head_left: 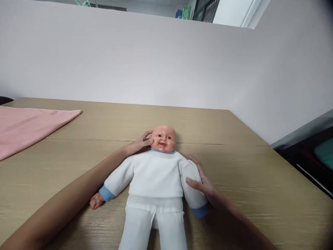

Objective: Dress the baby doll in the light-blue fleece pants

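A baby doll [158, 173] lies on its back on the table, its bald head toward the far side. It wears a white fleecy top with blue cuffs and collar, and white trousers; its lower legs run out of view. My left hand [139, 144] cups the side of the doll's head, thumb against the cheek and fingers partly hidden behind it. Around the doll's sleeve on the right, my right hand [203, 182] is closed, with its thumb on top and fingers along the outer side. The doll's hand on that side is mostly in shadow.
The wooden table [247, 173] has a seam running across it. A pink cloth [28, 126] lies at the left. A white wall [130, 59] rises behind the table. Beyond the right edge is a dark object [312, 156] with a teal part.
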Available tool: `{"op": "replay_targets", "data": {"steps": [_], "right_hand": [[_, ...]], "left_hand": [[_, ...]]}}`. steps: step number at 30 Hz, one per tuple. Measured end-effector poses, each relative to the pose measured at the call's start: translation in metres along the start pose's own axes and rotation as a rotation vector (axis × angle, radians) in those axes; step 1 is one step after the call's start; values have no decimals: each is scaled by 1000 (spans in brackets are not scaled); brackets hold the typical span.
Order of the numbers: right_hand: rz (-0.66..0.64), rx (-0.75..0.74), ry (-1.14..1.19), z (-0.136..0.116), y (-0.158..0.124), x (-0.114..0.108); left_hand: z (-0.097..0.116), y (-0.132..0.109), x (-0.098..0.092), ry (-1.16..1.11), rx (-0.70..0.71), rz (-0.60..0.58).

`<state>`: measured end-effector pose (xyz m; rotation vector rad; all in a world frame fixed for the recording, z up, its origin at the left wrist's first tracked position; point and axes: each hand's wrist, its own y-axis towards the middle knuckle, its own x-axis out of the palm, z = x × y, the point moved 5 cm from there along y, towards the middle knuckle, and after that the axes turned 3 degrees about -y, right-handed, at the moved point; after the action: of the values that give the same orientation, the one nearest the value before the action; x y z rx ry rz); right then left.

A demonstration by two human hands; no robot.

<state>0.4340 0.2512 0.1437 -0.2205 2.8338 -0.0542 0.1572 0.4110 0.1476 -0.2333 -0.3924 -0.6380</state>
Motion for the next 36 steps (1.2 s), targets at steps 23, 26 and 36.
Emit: {"op": "replay_targets", "data": {"steps": [23,26,36], "right_hand": [[191,-154,-571,-18,-3,-2],[193,-146,-589,-19,-4,-1],[193,-188,-628,-17,-3,0]], "left_hand": [[25,59,-35,113,98,131],[24,59,-34,96,95,88],[29,51,-18,73,57,25]]}}
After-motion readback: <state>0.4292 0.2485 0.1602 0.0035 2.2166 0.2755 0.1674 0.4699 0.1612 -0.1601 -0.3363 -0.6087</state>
